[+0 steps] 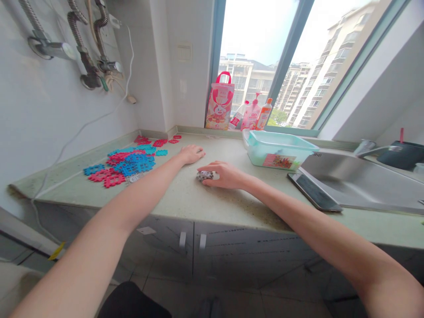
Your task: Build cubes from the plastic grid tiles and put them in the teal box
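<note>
My right hand [228, 175] is closed round a small block of white-grey lattice building pieces [206, 175], held low over the counter, with thumb and fingers on either side of it. To the left and a little farther back, my left hand [192, 153] rests palm down on the countertop [175, 190], fingers stretched out and nothing visible in them. Left of that hand lies a spread of flat interlocking plastic pieces: a heap of blue ones [136, 164], red ones [114, 179] and turquoise ones [161, 153]. White pieces [135, 177] sit at the heap's front edge, partly hidden by my left forearm.
A turquoise plastic tub [255, 154] stands right of my hands, beside a phone [313, 192] and the steel sink [357, 185]. Along the window are a pink bag [219, 106] and several bottles [253, 115]. A white cable [79, 126] hangs at the left wall.
</note>
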The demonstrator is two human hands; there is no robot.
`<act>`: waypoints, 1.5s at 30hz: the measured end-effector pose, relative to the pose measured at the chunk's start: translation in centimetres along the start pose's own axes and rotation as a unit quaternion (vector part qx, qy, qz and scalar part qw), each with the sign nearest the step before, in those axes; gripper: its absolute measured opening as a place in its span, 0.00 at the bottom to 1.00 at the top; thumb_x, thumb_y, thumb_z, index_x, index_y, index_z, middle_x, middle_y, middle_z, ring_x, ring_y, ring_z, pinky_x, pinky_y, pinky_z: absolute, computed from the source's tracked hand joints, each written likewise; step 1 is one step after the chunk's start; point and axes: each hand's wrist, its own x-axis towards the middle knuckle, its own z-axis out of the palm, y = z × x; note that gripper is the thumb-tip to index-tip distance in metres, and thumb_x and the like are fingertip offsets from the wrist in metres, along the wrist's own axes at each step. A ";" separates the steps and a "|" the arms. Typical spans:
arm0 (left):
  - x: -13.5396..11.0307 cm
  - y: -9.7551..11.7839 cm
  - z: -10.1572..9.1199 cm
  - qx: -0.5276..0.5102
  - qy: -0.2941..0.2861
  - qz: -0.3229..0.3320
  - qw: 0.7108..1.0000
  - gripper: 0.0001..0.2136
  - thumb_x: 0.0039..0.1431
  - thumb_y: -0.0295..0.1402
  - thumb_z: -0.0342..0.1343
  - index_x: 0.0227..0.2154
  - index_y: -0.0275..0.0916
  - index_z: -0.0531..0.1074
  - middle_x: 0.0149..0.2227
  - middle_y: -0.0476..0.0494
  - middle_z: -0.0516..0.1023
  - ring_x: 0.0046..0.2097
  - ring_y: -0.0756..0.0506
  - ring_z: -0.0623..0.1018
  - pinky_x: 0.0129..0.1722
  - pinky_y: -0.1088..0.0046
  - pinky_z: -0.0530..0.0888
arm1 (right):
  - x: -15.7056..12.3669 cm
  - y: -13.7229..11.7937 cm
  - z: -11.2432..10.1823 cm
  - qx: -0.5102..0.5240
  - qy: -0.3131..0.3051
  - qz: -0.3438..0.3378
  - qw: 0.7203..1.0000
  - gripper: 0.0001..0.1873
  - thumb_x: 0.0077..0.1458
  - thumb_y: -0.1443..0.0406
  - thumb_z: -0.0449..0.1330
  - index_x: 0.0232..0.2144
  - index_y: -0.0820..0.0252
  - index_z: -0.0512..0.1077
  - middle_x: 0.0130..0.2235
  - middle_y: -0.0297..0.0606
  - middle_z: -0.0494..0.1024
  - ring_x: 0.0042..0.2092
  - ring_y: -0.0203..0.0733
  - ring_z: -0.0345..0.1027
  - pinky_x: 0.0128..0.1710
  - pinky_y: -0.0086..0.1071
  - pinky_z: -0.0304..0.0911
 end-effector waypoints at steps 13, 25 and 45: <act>0.4 -0.6 0.2 0.006 -0.002 0.008 1.000 0.29 0.70 0.56 0.42 0.66 0.51 0.71 0.71 0.42 0.68 0.71 0.35 0.66 0.69 0.50 0.63 | 0.0 0.6 -1.7 -0.089 0.018 -0.013 0.996 0.25 0.55 0.63 0.70 0.56 0.50 0.81 0.43 0.38 0.86 0.43 0.45 0.78 0.48 0.36 0.68; 1.4 -1.2 0.4 0.033 -0.014 0.012 0.999 0.32 0.69 0.57 0.40 0.68 0.50 0.69 0.71 0.42 0.68 0.70 0.32 0.67 0.67 0.50 0.65 | -5.6 9.0 -15.1 -0.255 0.306 0.187 0.898 0.23 0.63 0.58 0.63 0.58 0.55 0.80 0.52 0.43 0.84 0.53 0.51 0.77 0.59 0.41 0.67; 0.5 -0.4 -0.5 0.012 -0.024 0.010 1.000 0.31 0.70 0.55 0.38 0.68 0.50 0.69 0.73 0.42 0.66 0.72 0.34 0.65 0.68 0.50 0.64 | -11.1 13.2 -17.7 -0.279 0.219 0.565 0.745 0.32 0.57 0.42 0.65 0.48 0.64 0.85 0.46 0.63 0.83 0.49 0.65 0.76 0.49 0.54 0.66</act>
